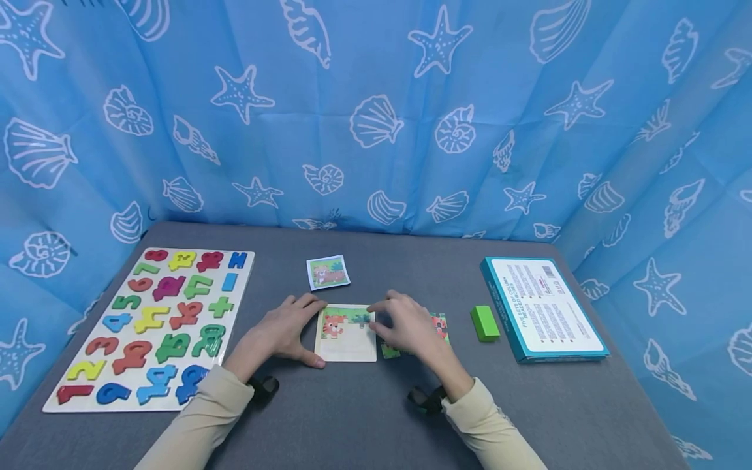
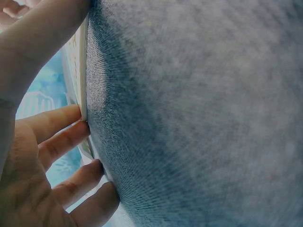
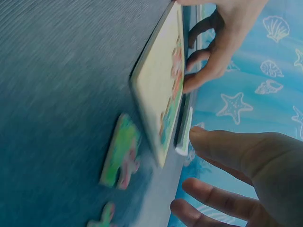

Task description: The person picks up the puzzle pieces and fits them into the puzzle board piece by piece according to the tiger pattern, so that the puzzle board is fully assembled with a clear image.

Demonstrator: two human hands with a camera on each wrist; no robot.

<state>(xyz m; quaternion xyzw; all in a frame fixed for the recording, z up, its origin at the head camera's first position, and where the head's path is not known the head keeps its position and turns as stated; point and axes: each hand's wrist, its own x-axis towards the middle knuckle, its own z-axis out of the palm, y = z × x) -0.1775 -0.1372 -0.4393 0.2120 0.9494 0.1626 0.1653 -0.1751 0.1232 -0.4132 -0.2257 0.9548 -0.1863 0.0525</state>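
Observation:
A shallow wooden puzzle board [image 1: 346,349] lies flat on the table, its picture partly filled along the top and left with a reddish animal and green foliage. My left hand [image 1: 283,329] rests at its left side, thumb by the near corner and index finger at the far corner; in the left wrist view, fingertips [image 2: 75,112] touch the board's edge. My right hand [image 1: 405,323] hovers at the board's upper right, thumb and index finger apart. No piece shows between those fingers in the right wrist view. Loose puzzle pieces [image 3: 120,156] lie beside the board, partly hidden under my right hand in the head view.
A small picture card [image 1: 328,272] lies beyond the board. On the left is a number board [image 1: 147,313] with colourful numerals. To the right are a green block [image 1: 484,323] and a teal-and-white box [image 1: 546,310]. A blue shell-patterned curtain [image 1: 376,117] borders the table.

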